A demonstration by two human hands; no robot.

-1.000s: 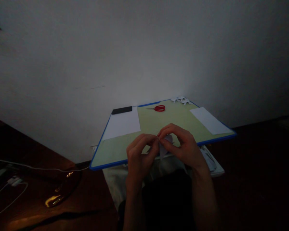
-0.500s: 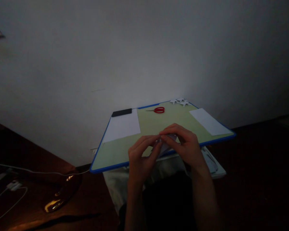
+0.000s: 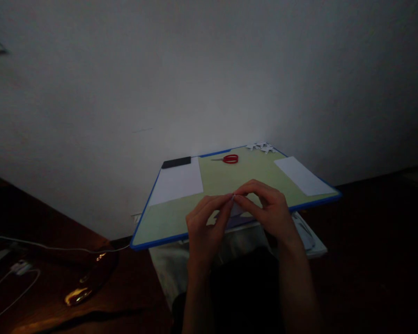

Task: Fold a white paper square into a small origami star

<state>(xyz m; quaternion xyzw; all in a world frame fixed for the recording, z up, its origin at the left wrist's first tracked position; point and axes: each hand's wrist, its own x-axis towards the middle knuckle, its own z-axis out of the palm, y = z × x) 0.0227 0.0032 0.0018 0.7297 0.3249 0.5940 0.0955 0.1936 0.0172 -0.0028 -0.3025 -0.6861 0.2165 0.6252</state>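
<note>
Near the front edge of the board, my left hand (image 3: 206, 225) and my right hand (image 3: 270, 208) meet at the fingertips. Both pinch the top of a small folded piece of paper (image 3: 237, 210), which hangs below the fingers and is partly hidden by them. Farther back on the board lies a pair of scissors (image 3: 230, 159) with red handles, blades pointing left. Several white cut or folded paper shapes (image 3: 261, 147) are heaped at the far right corner.
The green board (image 3: 167, 222) has a blue rim. White sheets (image 3: 181, 183) lie at its left under a dark flat object (image 3: 176, 162); another white sheet (image 3: 301, 176) lies at its right. A wall rises behind. A white cable (image 3: 66, 250) runs at left.
My fingertips have drawn together on the paper's upper edge, and the paper has turned, now hanging below them. The board and the things lying on it have not moved.
</note>
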